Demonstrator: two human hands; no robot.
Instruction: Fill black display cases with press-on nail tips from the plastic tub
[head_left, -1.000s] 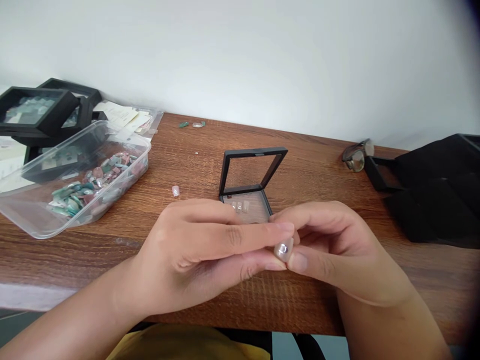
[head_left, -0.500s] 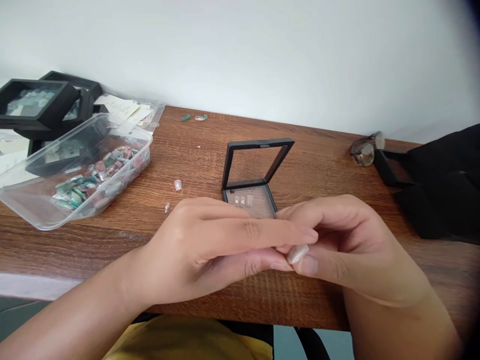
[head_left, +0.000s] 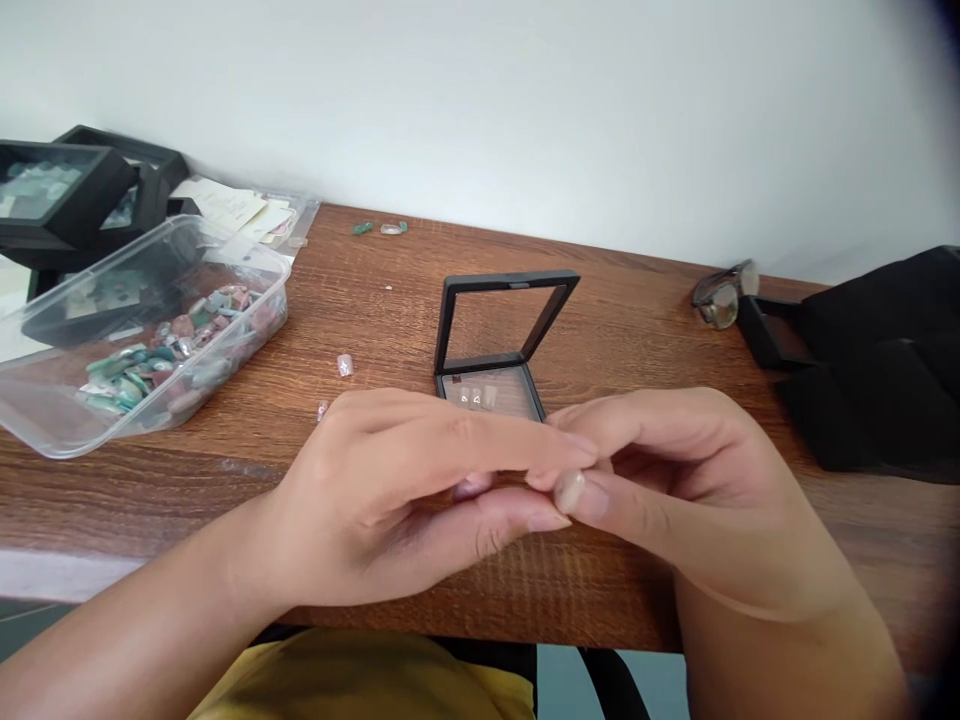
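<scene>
White wall backs the brown table where we work. Our left hand and right hand meet above the near edge, both grips pinched on a small pale press-on nail, held between the fingertips. Just beyond stands the open black display case, three nails already in its base. We judge this the handling step; next comes a careful placing beside them. Far left sits the clear tub of nails.
</scene>
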